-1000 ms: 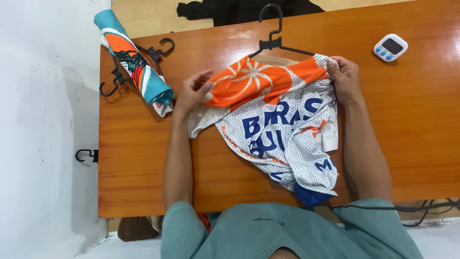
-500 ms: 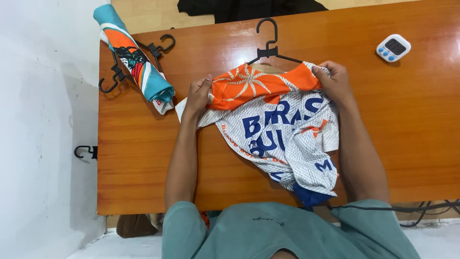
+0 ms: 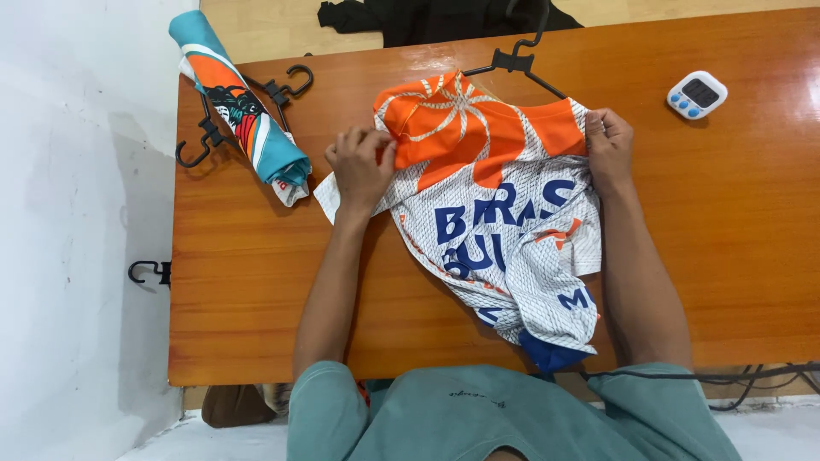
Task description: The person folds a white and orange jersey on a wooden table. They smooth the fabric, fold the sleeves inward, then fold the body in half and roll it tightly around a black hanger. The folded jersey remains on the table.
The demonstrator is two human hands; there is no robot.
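Observation:
A white jersey [image 3: 504, 230] with an orange top and blue lettering lies crumpled on the wooden table [image 3: 239, 282]. My left hand [image 3: 360, 166] grips its left shoulder area. At the right shoulder, my right hand [image 3: 608, 141] pinches the orange edge. A black hanger [image 3: 521, 61] pokes out past the jersey's collar, its hook toward the table's far edge.
A rolled teal, orange and white garment [image 3: 235, 102] lies on black hangers [image 3: 209, 128] at the table's far left. A small white timer [image 3: 696, 89] sits at the far right. Dark cloth [image 3: 436, 17] lies beyond the table. A cable [image 3: 735, 373] runs along the near right edge.
The hanger has slid away toward the far edge and tilted right. The orange top of the jersey now spreads further up the table, with both hands still gripping the shoulders.

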